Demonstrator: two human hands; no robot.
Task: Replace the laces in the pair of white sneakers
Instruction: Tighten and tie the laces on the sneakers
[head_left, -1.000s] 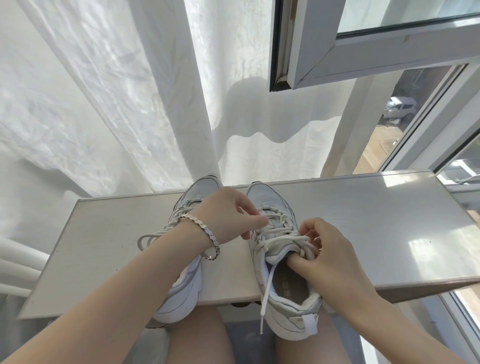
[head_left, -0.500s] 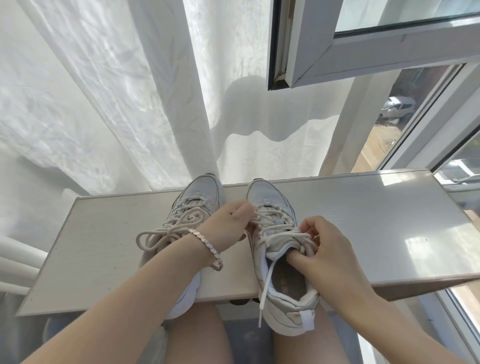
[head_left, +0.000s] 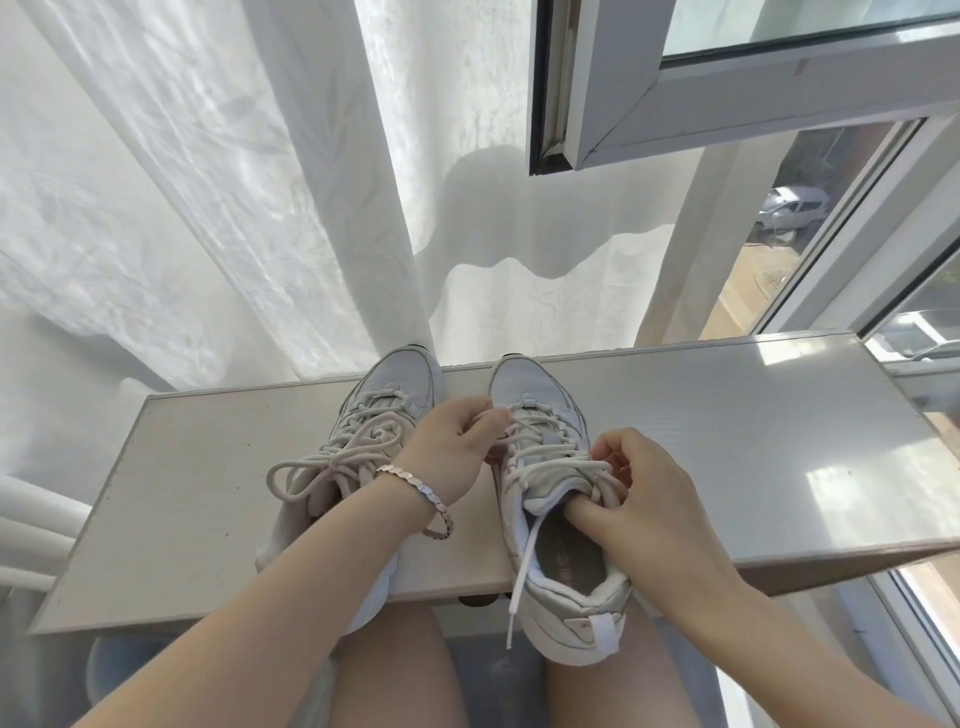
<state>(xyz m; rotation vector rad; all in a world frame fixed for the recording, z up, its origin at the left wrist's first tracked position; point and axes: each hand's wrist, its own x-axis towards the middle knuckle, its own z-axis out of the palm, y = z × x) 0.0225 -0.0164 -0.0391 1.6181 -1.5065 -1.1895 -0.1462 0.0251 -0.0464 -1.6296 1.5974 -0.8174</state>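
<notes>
Two white sneakers stand side by side on a pale windowsill (head_left: 727, 467), toes toward the curtain. The left sneaker (head_left: 395, 384) carries thick cream laces tied in a loose bow (head_left: 322, 467). The right sneaker (head_left: 540, 395) has its lace loosened, and one flat white lace end (head_left: 522, 571) hangs over its heel side. My left hand (head_left: 457, 447), with a bracelet at the wrist, pinches a lace strand at the right sneaker's middle eyelets. My right hand (head_left: 649, 499) grips the sneaker's tongue and top laces, thumb inside the opening.
A white curtain (head_left: 260, 208) hangs behind the sill. An open window sash (head_left: 675, 93) juts out above right, with glass panes along the right side. White radiator pipes (head_left: 31, 519) lie at the left. My bare knees sit under the sill's front edge.
My left hand has slid down and right off the left sneaker, uncovering its bow, and now pinches the right sneaker's lace. My right hand has stayed on the tongue.
</notes>
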